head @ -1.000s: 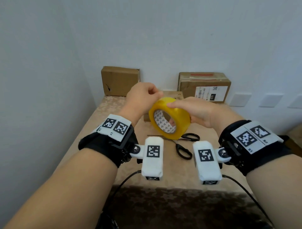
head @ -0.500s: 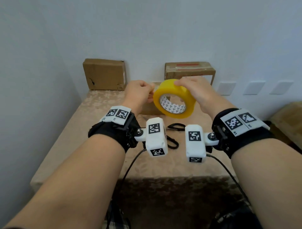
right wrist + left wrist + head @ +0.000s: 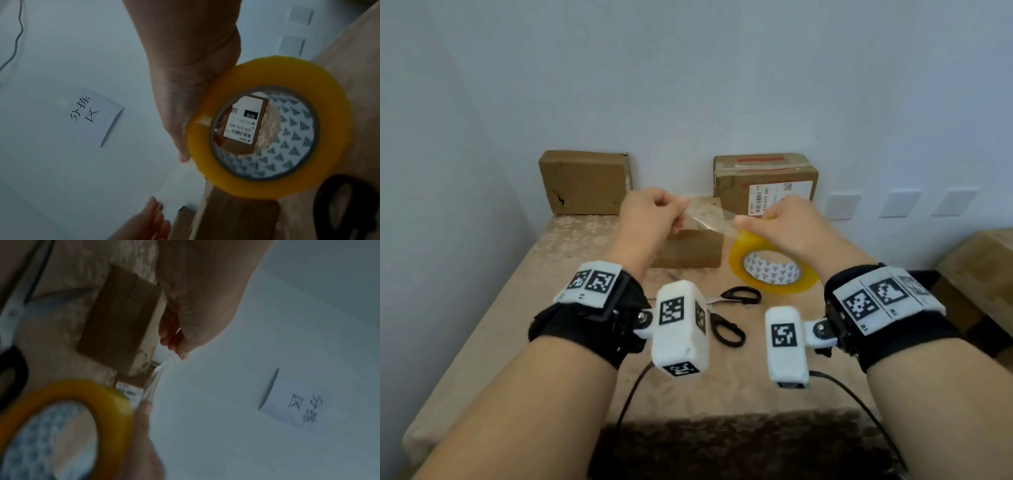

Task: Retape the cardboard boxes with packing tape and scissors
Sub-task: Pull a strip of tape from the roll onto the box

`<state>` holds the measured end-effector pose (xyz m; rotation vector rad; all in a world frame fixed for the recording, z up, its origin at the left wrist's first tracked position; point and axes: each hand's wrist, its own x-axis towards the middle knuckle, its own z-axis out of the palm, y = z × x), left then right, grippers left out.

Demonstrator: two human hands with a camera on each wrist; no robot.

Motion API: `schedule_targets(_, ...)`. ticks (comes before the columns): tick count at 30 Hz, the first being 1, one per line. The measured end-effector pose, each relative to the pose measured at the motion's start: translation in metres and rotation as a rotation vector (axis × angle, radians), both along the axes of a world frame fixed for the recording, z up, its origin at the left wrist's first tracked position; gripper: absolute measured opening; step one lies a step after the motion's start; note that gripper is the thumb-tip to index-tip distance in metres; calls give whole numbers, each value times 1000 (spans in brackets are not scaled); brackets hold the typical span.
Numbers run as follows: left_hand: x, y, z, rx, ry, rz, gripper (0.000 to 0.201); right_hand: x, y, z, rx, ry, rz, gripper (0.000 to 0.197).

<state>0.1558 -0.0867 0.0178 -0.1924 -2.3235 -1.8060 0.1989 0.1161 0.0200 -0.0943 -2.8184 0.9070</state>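
My left hand (image 3: 678, 209) pinches the free end of a clear tape strip (image 3: 707, 216) above a small cardboard box (image 3: 688, 251) at the table's middle. My right hand (image 3: 756, 222) grips the yellow tape roll (image 3: 774, 274) from above, right of that box and clear of the table. The strip stretches between the two hands. In the right wrist view the roll (image 3: 267, 183) fills the middle, with the labelled box (image 3: 242, 123) seen through its core. Black-handled scissors (image 3: 729, 315) lie on the table in front of the roll. Two larger boxes stand against the wall, a plain box (image 3: 585, 181) and a labelled box (image 3: 767, 185).
The beige patterned table (image 3: 551, 274) meets walls at its back and left. Its near edge (image 3: 517, 421) drops off below my forearms. White wall plates (image 3: 900, 204) sit at the right. A brown surface (image 3: 983, 260) shows at the far right. Wrist cables (image 3: 630, 401) hang down.
My right hand has pulled the roll down and to the right, away from my left hand. A length of clear tape now spans the gap. Earlier the hands were together at the roll.
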Motion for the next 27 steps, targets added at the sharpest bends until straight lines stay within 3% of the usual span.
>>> schedule_targets(5,-11,8,-15,-19,1,18,22,-23,7,-10,106,-27,-44,61)
schedule_targets(15,-35,8,-22,-159,-15,112,23,-86,6,18,536,-129,96,65)
schedule_targets(27,-45,10,-27,-354,-31,169,25,-106,1,22,578,-247,69,61)
